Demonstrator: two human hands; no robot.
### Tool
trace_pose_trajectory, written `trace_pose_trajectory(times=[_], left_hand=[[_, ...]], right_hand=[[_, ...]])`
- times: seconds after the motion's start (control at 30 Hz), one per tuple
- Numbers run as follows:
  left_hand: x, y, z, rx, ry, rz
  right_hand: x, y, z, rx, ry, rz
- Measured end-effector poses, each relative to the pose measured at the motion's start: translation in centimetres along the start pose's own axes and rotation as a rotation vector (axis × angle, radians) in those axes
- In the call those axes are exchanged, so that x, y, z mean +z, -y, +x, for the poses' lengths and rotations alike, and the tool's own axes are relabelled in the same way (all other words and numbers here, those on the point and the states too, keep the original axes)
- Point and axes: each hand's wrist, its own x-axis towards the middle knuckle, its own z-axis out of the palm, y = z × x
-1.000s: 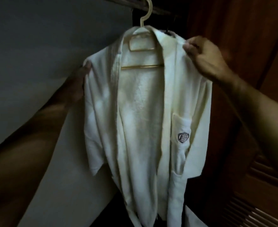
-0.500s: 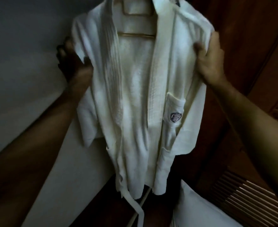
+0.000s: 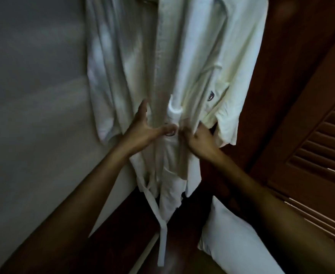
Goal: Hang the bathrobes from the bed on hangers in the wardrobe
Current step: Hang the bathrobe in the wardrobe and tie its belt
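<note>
A white bathrobe (image 3: 198, 62) hangs in front of me, its top and hanger cut off by the upper edge of the view. A small dark emblem (image 3: 210, 95) marks its chest pocket. My left hand (image 3: 144, 131) is at the robe's waist, thumb spread upward and fingertips hooked on the left front edge. My right hand (image 3: 199, 139) sits just beside it, fingers curled into the right front panel. The robe's belt (image 3: 161, 236) dangles loose below both hands.
A pale wall (image 3: 34, 115) stands close on the left. The dark wooden louvred wardrobe door (image 3: 320, 151) is on the right. A white pillow (image 3: 233, 246) lies low at the right, on the dark wardrobe floor.
Both hands have slid down from the robe's shoulders to its waist and come together at the front opening. The view has tilted down, so the hanger is out of sight.
</note>
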Motion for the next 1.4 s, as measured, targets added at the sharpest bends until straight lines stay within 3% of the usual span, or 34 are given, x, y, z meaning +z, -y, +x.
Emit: trace_pose_trajectory(times=[0.13,0.3,0.53,0.63,0.73,0.83,1.07,1.23,1.4], left_hand=[[4.0,-0.9,-2.2,0.14,-0.268,0.066],[-0.2,0.7,-3.8,-0.043,-0.651,0.12],[-1.9,2.5,-8.1,-0.107,-0.615,0.075],[-1.5,3.5,-9.2,-0.142,-0.633,0.058],[-0.6,3.3,-9.8,-0.148,-0.601,0.049],[0.8,2.6,-9.8,-0.139,-0.51,0.093],[4.2,4.3,-7.4,-0.123,-0.488,0.102],[8.4,5.3,-2.3,-0.052,-0.49,0.082],[14.3,5.6,2.4,-0.19,-0.184,0.034]], right_hand=[[5.5,1.0,-4.7,-0.088,0.259,0.006],[8.2,-3.3,-11.5,-0.307,0.4,0.145],[10.4,-15.5,-13.9,0.157,0.595,0.132],[11.7,-15.0,-11.7,0.262,0.651,0.17],[13.3,-12.0,-9.6,0.453,0.766,0.359],[14.6,-9.3,-8.6,0.532,0.676,0.592],[10.2,-13.0,-10.7,0.533,0.497,0.32],[3.3,-14.4,-12.3,0.377,0.325,0.088],[-2.1,-12.0,-11.8,0.316,0.204,-0.079]])
